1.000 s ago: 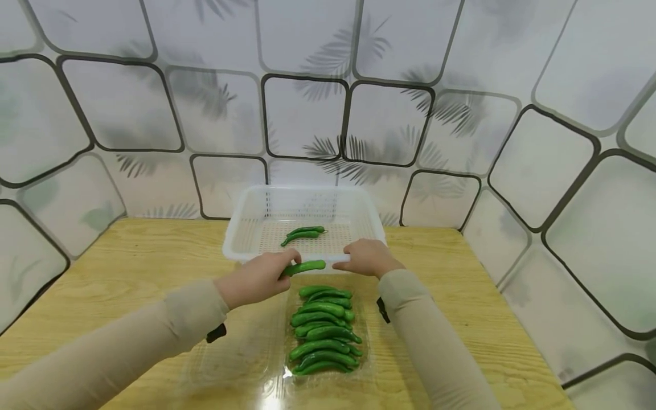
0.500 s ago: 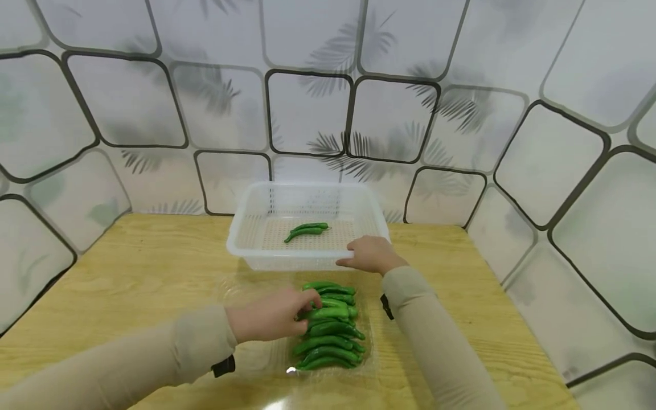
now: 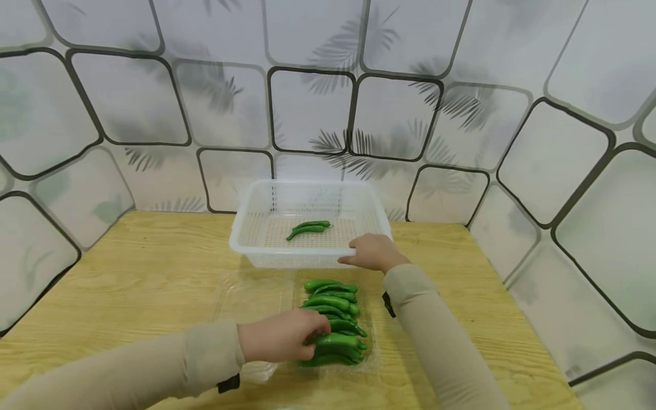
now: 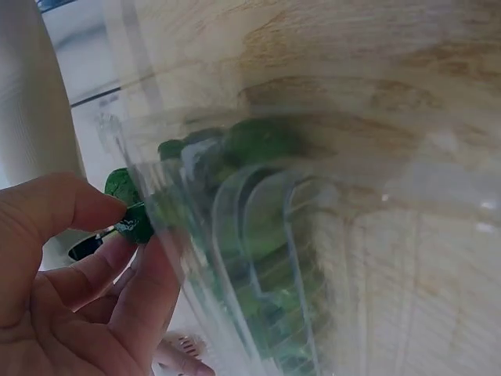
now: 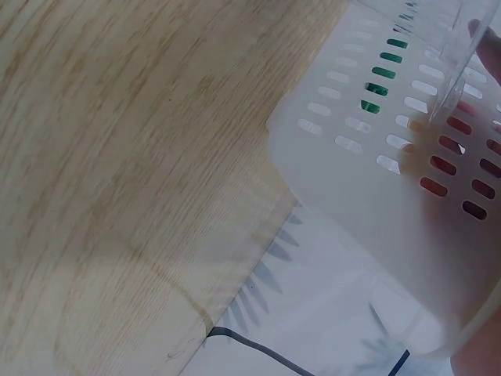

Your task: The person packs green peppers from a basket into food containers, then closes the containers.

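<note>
Green chili peppers (image 3: 333,300) lie in a stack in a clear plastic clamshell container (image 3: 373,341) on the table. My left hand (image 3: 284,336) is over the left side of the stack, near its front. In the left wrist view, thumb and fingers pinch the end of one green chili pepper (image 4: 135,225), seen beside the clear plastic wall. Behind the container stands a white perforated plastic basket (image 3: 287,250) with two chili peppers (image 3: 310,229) on its bottom. My right hand (image 3: 376,252) grips the basket's front rim near the right corner, fingers over the edge and thumb outside.
The container's open lid (image 3: 251,296) lies flat to the left of the peppers, partly under my left forearm. A wooden table (image 3: 154,262) carries everything. A patterned wall (image 3: 307,114) rises directly behind the basket, and another bounds the right side.
My left hand held a pepper by the basket's front a second ago; it has come back to the container and down the stack. The two peppers in the basket and my right hand's grip look unchanged.
</note>
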`<state>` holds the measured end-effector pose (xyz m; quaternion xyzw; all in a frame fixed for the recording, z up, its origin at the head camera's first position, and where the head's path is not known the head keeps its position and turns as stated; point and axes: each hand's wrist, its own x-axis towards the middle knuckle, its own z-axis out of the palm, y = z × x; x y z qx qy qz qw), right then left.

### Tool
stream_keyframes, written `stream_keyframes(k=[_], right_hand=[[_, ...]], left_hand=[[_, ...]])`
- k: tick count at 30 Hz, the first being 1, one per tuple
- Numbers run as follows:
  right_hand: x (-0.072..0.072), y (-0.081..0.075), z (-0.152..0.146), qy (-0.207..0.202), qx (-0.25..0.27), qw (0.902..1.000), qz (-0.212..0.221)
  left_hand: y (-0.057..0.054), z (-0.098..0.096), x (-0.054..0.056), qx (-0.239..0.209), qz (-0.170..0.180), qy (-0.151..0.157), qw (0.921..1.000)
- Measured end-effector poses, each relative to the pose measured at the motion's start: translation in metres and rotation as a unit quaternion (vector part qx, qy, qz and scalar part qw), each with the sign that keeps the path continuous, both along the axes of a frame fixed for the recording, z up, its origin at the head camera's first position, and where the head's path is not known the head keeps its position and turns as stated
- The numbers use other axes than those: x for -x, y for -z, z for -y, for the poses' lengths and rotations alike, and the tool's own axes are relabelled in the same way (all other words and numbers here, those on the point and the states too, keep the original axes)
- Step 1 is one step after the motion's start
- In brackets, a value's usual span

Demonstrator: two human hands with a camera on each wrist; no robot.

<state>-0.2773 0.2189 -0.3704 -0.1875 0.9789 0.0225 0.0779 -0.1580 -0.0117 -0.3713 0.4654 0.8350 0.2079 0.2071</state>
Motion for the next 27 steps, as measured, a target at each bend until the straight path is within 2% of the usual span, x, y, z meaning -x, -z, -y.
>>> stream_keyframes(k=[15,27], right_hand=[[0.0028,0.0029,-0.0001,-0.001,-0.004,1.0000,-0.004],[0.0015,0.0007,0.0005,-0.003,0.000,1.0000,0.001]], left_hand=[[0.0065,-0.0034,-0.0045,0.001,-0.017,0.044,0.9989],[0.0091,-0.0048,-0.0071,0.028,-0.067,0.055,0.9958]])
